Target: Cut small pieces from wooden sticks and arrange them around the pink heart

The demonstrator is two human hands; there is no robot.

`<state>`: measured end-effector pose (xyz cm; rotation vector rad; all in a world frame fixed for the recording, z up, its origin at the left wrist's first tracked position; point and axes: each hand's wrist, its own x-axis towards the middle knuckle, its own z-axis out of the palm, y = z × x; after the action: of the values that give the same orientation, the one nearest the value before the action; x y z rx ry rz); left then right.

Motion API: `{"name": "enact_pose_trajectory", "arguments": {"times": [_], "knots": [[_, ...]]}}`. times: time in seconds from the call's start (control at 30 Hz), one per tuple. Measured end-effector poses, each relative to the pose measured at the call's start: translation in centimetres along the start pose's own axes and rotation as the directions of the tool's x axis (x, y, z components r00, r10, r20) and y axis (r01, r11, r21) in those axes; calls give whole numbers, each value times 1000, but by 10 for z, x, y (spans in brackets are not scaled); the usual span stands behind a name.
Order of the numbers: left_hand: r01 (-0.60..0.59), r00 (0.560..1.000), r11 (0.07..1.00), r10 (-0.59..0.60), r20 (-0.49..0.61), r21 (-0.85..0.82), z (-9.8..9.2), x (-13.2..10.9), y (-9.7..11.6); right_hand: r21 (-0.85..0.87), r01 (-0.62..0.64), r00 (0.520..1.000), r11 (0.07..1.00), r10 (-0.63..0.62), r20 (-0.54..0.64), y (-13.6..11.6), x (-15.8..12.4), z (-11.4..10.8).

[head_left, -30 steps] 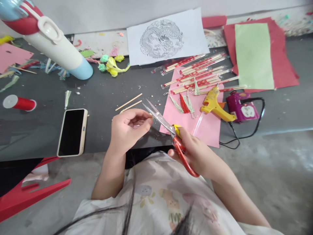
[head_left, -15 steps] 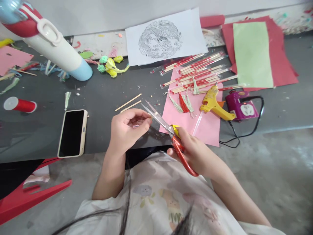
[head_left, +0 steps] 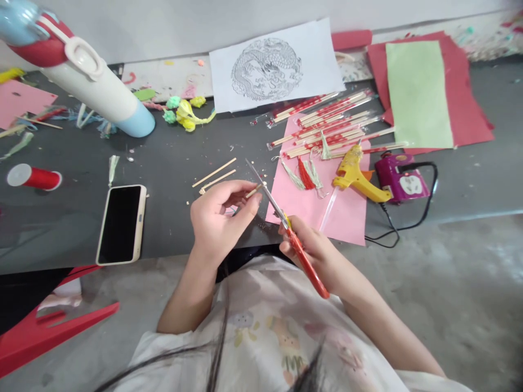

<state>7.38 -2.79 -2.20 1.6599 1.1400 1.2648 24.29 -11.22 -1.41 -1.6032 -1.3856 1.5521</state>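
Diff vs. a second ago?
Left hand shifted slightly right; a short stick now pokes out of its grip. Right hand turned the scissors: seen spread before, they now look edge-on or closed. Scissors stay held. Phone, glue gun and thread spool stayed put.

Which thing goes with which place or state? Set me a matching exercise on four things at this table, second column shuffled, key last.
Things
1. Scissors
2. Pale stick piece
3. Glue gun
4. Phone

Places and states
A. Lying partly on the pink sheet
B. Dark screen facing up
C. Held in the right hand
D. Pinched in the left hand

Pairs: 1-C, 2-D, 3-A, 4-B
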Motion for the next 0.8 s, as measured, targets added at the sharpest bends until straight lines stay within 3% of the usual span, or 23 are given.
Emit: {"name": "enact_pose_trajectory", "arguments": {"times": [0.2, 0.37, 0.8], "knots": [[-188, 977, 971, 201, -77, 149, 5, -4, 7, -43, 118, 993, 992, -116, 36, 1, -5, 3], [-52, 994, 997, 57, -96, 48, 6, -7, 3, -235, 61, 997, 970, -70, -30, -4, -6, 5], [37, 998, 995, -42, -48, -96, 1, -7, -2, -230, 74, 997, 970, -77, -4, -9, -7, 4]]}}
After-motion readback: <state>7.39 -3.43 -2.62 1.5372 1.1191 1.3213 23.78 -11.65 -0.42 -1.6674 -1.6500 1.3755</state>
